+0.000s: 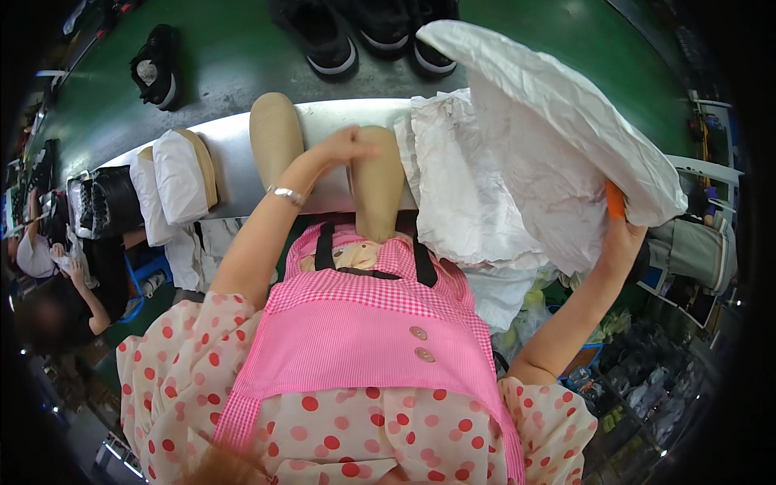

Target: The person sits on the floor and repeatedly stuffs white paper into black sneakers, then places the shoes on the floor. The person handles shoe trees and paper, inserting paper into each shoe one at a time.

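Observation:
My left hand [343, 149] bends over the upper left side of a beige insole [378, 179], which points down toward my lap across the edge of the metal ledge. Its fingertips are a little blurred. Off to the right, my right hand [622, 220], with an orange finger cover, grips the lower edge of a large crinkled white paper sheet [550, 121]. The sheet is lifted and folds over, hiding most of that hand's fingers. Below it lies a pile of white paper [465, 194]. A second beige insole [276, 137] rests on the ledge left of my left hand.
Insoles wrapped in white paper [179, 178] stand on the metal ledge [233, 149] at left. Black shoes [323, 40] sit on the green conveyor surface [218, 65] beyond, with one more shoe [158, 69] at far left. Another person [56, 307] is at left.

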Demonstrator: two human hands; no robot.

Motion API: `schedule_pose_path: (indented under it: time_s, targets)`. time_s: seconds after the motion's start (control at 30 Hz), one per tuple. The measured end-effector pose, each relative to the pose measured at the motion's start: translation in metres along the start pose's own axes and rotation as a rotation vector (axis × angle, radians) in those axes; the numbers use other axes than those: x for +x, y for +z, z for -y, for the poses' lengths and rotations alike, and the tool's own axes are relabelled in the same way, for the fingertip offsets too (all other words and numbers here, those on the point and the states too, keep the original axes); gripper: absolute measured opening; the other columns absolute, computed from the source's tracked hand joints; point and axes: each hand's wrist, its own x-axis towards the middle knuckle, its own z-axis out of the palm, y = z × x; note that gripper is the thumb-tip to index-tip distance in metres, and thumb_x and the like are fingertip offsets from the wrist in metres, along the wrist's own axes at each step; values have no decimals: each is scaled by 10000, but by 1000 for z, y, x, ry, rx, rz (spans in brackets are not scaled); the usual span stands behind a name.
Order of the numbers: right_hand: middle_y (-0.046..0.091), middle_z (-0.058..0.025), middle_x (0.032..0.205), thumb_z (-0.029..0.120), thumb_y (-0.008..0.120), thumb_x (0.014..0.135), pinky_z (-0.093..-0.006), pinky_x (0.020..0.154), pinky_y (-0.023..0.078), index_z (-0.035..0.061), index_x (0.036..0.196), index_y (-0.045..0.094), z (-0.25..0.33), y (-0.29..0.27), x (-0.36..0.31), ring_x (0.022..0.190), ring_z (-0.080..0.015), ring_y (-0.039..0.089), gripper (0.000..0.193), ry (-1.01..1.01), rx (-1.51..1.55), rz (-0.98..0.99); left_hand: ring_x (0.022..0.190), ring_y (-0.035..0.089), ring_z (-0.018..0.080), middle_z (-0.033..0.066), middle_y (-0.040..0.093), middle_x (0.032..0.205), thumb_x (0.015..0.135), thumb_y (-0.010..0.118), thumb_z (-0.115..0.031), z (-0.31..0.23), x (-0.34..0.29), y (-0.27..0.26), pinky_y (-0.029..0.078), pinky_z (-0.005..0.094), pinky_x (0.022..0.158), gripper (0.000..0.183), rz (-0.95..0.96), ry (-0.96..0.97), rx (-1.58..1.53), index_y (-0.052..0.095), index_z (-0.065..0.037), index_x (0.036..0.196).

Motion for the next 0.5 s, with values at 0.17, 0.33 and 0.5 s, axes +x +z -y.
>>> schedule_pose_path:
  time_s: [0.17, 0.33, 0.5]
  targets:
    - [585, -83, 1216, 15, 663, 851, -319, 963, 416, -19, 1235, 551, 11, -34, 7, 1090, -171, 552, 402, 64, -130, -17, 1032, 568, 151, 71, 616, 1107, 821, 735, -256, -30, -84, 12, 427, 297, 946, 536, -58, 131, -132, 511, -8, 1240]
    - [703, -106, 914, 62, 635, 684, -271, 738, 498, 1, 967, 702, 121, 56, 22, 793, -163, 652, 297, -72, -232, 711, 1035, 572, 119, 41, 629, 1112, 871, 674, -211, -135, -145, -70, 438, 270, 924, 446, -403, 734, -73, 542, -19, 1251]
    - [656, -141, 804, -81, 565, 610, -364, 641, 494, 89, 964, 700, 144, 170, 34, 729, -335, 621, 415, -543, -151, 1101, 980, 576, 74, 1, 632, 1081, 874, 677, -186, -194, -141, -51, 433, 233, 895, 410, -201, 831, -57, 557, -24, 1231]
